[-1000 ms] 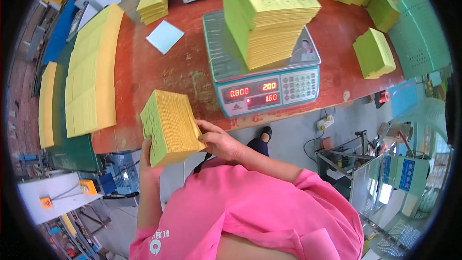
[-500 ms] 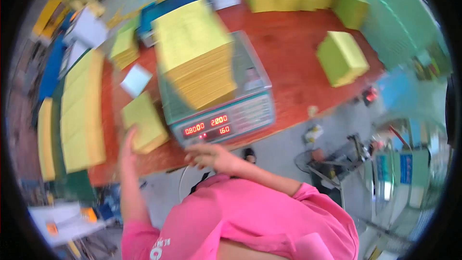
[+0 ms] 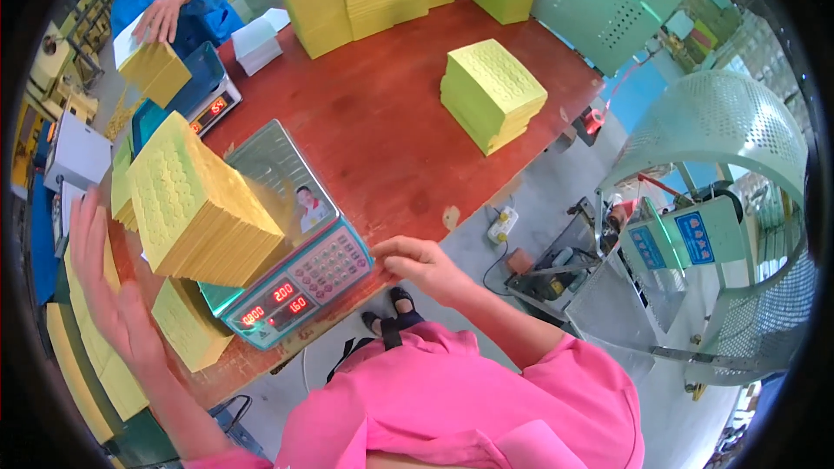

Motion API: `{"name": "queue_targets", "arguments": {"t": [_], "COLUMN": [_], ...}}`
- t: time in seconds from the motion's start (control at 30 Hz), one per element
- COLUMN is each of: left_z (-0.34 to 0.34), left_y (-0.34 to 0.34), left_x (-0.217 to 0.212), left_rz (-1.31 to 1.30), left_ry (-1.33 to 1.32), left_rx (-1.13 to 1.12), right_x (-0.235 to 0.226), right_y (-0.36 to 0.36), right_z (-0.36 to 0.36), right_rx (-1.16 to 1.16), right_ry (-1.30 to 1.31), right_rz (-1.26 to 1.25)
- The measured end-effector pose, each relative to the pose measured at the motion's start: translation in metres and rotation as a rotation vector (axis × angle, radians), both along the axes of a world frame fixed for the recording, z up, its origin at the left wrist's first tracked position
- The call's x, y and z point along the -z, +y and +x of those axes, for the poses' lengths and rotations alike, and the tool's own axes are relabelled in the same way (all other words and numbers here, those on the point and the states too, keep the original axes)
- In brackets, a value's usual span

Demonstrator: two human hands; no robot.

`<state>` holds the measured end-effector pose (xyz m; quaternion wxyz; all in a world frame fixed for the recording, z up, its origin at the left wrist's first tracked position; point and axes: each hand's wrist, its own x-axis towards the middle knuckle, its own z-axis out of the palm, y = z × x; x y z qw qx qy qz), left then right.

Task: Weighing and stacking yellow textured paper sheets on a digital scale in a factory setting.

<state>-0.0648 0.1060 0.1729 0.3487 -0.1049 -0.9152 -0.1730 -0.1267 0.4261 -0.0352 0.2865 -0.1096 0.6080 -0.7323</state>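
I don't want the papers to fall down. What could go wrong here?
The tall yellow paper stack on the scale leans and overhangs its pan, so it might slide off. The left hand is open in the air beside it and could bump it. The smaller yellow stack sits near the red table's front edge, where it might get knocked down. The right hand rests at the scale's corner and might nudge the scale.
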Motion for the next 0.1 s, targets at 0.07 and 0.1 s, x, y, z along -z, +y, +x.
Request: {"name": "queue_targets", "arguments": {"t": [0.07, 0.1], "left_z": [-0.053, -0.055], "left_y": [0.005, 0.005], "left_x": [-0.004, -0.021], "left_rz": [-0.279, -0.439], "left_ry": [-0.103, -0.166], "left_rx": [0.105, 0.086], "right_x": [-0.012, -0.019], "right_y": [-0.008, -0.013], "right_z": [0.014, 0.027], "right_rx": [-0.022, -0.038], "right_ry": [-0.107, -0.111], "right_rz": [0.114, 0.092]}}
